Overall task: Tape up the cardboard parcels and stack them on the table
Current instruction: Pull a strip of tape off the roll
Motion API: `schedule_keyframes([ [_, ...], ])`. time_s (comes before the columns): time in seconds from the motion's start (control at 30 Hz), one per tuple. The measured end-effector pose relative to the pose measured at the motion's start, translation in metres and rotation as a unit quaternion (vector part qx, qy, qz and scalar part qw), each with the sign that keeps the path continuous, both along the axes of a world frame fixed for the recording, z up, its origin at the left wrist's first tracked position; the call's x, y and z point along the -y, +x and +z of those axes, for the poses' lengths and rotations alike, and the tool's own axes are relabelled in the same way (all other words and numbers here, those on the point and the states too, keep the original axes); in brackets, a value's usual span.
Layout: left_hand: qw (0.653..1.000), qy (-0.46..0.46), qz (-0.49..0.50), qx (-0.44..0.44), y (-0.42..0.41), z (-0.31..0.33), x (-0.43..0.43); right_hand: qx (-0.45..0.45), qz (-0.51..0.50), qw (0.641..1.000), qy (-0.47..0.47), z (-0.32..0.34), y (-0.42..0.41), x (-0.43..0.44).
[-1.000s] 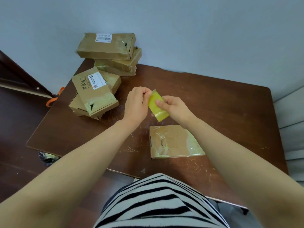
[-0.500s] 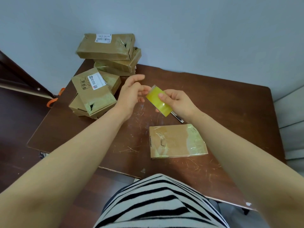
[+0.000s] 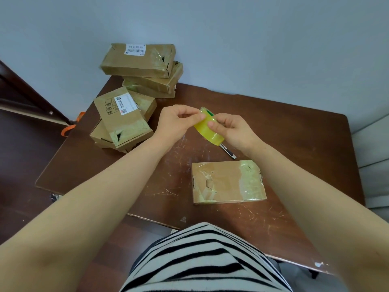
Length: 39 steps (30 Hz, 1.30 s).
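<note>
I see the right hand (image 3: 232, 132) with fingers (image 3: 212, 124) curled round the tape (image 3: 205, 129); the left hand (image 3: 175, 121) pinches its top edge. One parcel (image 3: 227, 182) lies flat on the table (image 3: 299, 148) beneath.

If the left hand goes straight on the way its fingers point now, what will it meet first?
The yellow tape roll: the left hand pinches its upper edge. Just behind, as far as this view shows, is the right hand holding it.
</note>
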<state>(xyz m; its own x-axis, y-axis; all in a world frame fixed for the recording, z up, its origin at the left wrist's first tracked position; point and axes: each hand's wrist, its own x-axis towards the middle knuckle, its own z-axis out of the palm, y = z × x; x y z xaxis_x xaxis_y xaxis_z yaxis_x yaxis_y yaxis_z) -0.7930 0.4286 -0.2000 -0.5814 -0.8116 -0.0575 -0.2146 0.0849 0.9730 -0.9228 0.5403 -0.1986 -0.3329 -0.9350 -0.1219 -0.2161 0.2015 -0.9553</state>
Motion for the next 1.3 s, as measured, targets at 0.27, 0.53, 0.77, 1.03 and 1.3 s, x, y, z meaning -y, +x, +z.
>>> schedule_keyframes([
  [0.27, 0.997, -0.079, -0.003, 0.009, -0.005, -0.003, -0.003, 0.097, -0.021, 0.995, -0.010, 0.001, -0.003, 0.000],
  [0.53, 0.997, -0.080, 0.006, 0.017, -0.006, -0.003, -0.003, 0.146, -0.066, 0.987, -0.016, 0.003, -0.007, 0.003],
  [0.77, 0.997, -0.073, 0.030, 0.013, -0.002, -0.003, -0.012, 0.140, -0.095, 0.985, -0.016, 0.008, -0.011, 0.005],
  [1.03, 0.977, -0.207, 0.054, 0.023, 0.001, -0.004, -0.019, 0.135, -0.011, 0.990, 0.037, 0.029, -0.011, 0.013],
  [1.3, 0.989, -0.129, 0.040, -0.059, -0.003, 0.009, -0.019, -0.017, -0.067, 0.998, 0.004, 0.036, -0.005, 0.022],
])
